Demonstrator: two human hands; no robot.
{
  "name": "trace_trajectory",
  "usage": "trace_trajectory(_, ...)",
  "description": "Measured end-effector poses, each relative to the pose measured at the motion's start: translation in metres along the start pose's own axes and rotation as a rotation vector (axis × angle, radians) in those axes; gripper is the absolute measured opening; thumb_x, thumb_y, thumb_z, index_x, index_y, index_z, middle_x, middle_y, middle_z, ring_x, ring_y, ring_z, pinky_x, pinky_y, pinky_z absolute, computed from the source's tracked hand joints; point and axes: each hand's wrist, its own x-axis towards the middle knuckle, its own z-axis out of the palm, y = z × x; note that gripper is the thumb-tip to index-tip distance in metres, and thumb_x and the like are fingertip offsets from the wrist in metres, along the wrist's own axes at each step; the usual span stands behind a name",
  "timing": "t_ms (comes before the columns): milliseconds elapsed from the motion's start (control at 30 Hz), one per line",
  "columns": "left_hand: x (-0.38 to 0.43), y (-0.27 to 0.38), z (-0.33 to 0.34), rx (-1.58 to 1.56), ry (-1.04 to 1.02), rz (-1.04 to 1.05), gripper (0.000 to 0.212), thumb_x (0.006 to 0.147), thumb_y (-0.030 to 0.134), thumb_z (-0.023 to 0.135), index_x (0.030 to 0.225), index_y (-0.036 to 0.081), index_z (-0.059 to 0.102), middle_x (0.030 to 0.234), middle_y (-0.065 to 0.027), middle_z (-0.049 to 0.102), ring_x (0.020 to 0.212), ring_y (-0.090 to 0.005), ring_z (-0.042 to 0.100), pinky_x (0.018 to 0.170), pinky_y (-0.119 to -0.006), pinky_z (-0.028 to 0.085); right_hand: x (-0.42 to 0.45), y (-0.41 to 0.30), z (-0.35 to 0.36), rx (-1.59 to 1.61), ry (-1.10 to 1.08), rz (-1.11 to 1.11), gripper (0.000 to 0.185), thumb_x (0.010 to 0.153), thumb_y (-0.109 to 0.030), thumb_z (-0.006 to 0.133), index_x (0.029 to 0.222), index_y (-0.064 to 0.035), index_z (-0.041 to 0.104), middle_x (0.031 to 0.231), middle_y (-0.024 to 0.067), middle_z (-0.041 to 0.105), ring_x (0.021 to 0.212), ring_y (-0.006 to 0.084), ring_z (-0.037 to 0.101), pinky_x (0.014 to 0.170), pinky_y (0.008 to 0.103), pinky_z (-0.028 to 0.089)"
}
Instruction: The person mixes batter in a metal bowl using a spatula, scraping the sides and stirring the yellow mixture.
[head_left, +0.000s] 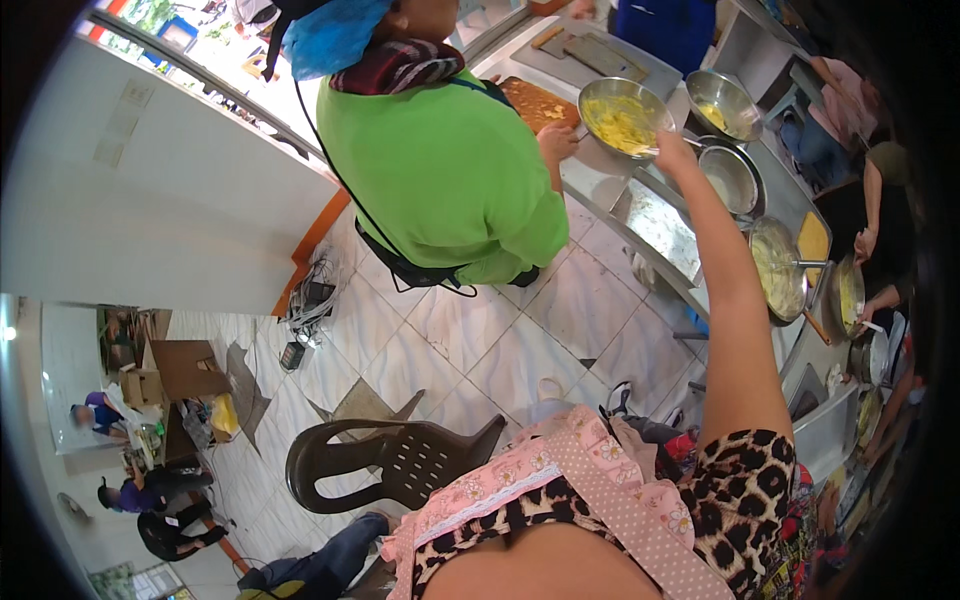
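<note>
My right hand (675, 156) reaches out along my stretched arm to the near rim of a steel mixing bowl (627, 85). It grips a thin utensil (694, 142), whose kind I cannot make out. Yellow, creamy mixture (619, 124) is smeared over the inside of this bowl. Just beyond, a second steel bowl (739, 97) holds a smaller lump of yellow mixture. A round metal pan (727, 180) lies close to my wrist. My left hand is out of view.
A person in a green top (442, 172) stands at the counter beside a brown board (529, 105). Further bowls, including one with pale mixture (772, 277), line the counter to the right, where other people's hands work. A brown plastic chair (397, 457) stands near me; cables (319, 300) lie by the wall.
</note>
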Motion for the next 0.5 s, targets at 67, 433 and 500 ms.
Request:
trace_trajectory(67, -0.003, -0.006, 0.002, -0.004, -0.008, 0.008, 0.017, 0.086, 0.025, 0.059, 0.088, 0.011, 0.049, 0.061, -0.0054, 0.054, 0.049, -0.0188, 0.049, 0.049, -0.033, 0.045, -0.006, 0.008, -0.009, 0.019, -0.058, -0.017, 0.029, 0.068, -0.004, 0.056, 0.097, -0.0055, 0.06, 0.099, 0.0213, 0.061, 0.095, 0.0366, 0.058, 0.08, 0.0441, 0.046)
trace_trajectory(433, -0.068, -0.096, 0.0, -0.052, 0.175, 0.3, 0.034, 0.087, 0.038, 0.058, 0.076, 0.007, 0.054, 0.059, -0.0044, 0.055, 0.049, -0.0166, 0.05, 0.047, -0.031, 0.041, -0.165, -0.12, 0.03, 0.559, 0.707, -0.339, 0.029, 0.091, -0.018, 0.05, 0.11, 0.004, 0.054, 0.108, 0.0198, 0.057, 0.098, 0.0344, 0.055, 0.087, 0.0432, 0.043)
trace_trajectory(500, -0.098, -0.086, -0.01, 0.126, 0.398, 0.298, 0.044, 0.088, 0.044, 0.052, 0.077, 0.001, 0.055, 0.067, -0.0154, 0.058, 0.059, -0.0278, 0.057, 0.056, -0.039, 0.044, -0.241, -0.154, 0.08, 0.352, 0.382, -0.288, 0.027, 0.089, -0.023, 0.053, 0.098, 0.0023, 0.057, 0.094, 0.0206, 0.059, 0.082, 0.036, 0.056, 0.069, 0.043, 0.048)
